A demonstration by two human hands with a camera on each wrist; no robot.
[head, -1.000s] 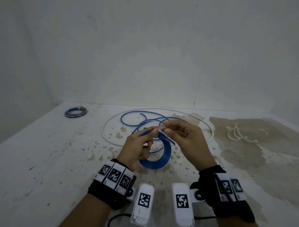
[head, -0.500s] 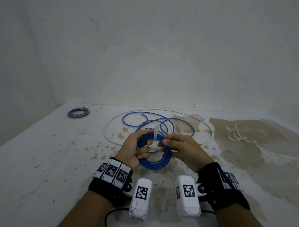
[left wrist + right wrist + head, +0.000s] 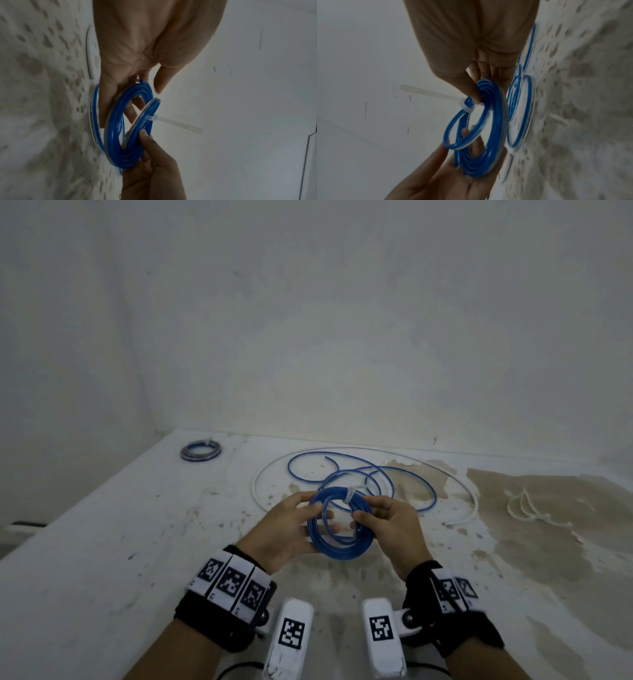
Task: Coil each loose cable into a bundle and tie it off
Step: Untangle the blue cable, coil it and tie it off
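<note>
A blue cable coil [image 3: 337, 546] hangs above the table between both hands. A white zip tie [image 3: 350, 494] is cinched round its far side, and the tail [image 3: 178, 123] sticks out free. My left hand [image 3: 317, 515] grips the coil's left side, thumb on top and fingers through the ring [image 3: 123, 148]. My right hand [image 3: 359, 517] pinches the right side, with its thumb pressed on the strands [image 3: 488, 135] beside the tie [image 3: 465, 107]. One turn of the coil stands a little apart from the rest.
A loose blue cable [image 3: 394, 474] sprawls on the stained table [image 3: 102, 542] just beyond the hands, inside a big loop of white cable [image 3: 255, 491]. A tied blue-grey bundle [image 3: 200, 451] lies far left. A heap of thin white strips [image 3: 527, 508] lies right. Walls close the back and left.
Both hands left the zip tie they were pinching above the coil and took the coil by its sides. The coil has turned, so the tie now sits at its far side.
</note>
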